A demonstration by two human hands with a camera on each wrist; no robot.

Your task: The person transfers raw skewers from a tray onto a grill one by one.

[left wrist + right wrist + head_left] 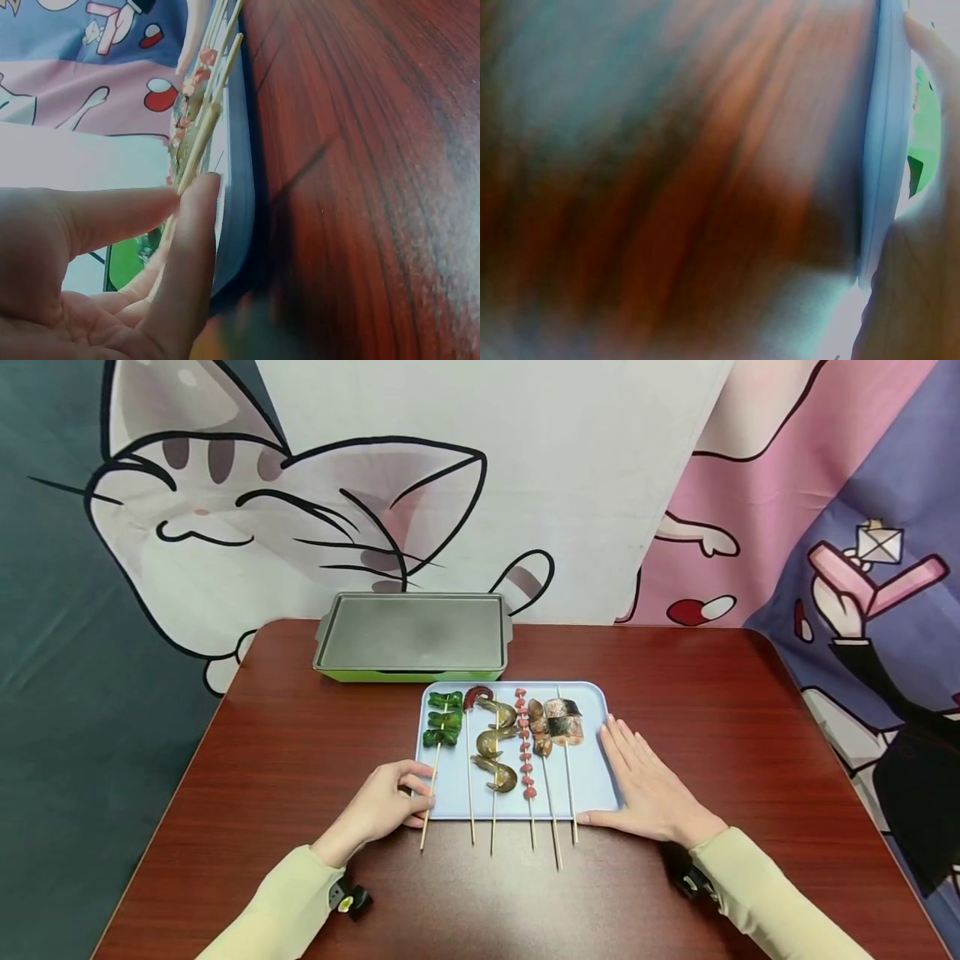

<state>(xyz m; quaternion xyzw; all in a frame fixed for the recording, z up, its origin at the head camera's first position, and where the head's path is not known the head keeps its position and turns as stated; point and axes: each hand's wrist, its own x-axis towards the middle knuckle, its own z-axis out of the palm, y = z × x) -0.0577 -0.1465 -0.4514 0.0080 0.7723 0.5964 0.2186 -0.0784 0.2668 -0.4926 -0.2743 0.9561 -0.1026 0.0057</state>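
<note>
My left hand (384, 799) pinches the stick of the green pepper skewer (444, 720) between thumb and finger, at the tray's front left corner. The left wrist view shows the bare stick end (201, 139) tilting up past the fingertips. That skewer lies on a light blue tray (598, 781) beside a dark red curled skewer (477, 695), a shrimp skewer (492, 743), one of small pink pieces (526, 745), one of brown pieces (539, 727) and a fish skewer (564, 720). My right hand (648, 785) rests with straight, spread fingers against the tray's right edge.
Behind the tray stands a grey rectangular griddle pan (420, 631) with a green base, close to the tray's back edge. Everything sits on a reddish-brown table (277, 760). A cloth printed with cartoons (585, 485) hangs behind the table. Several stick ends overhang the tray's front edge.
</note>
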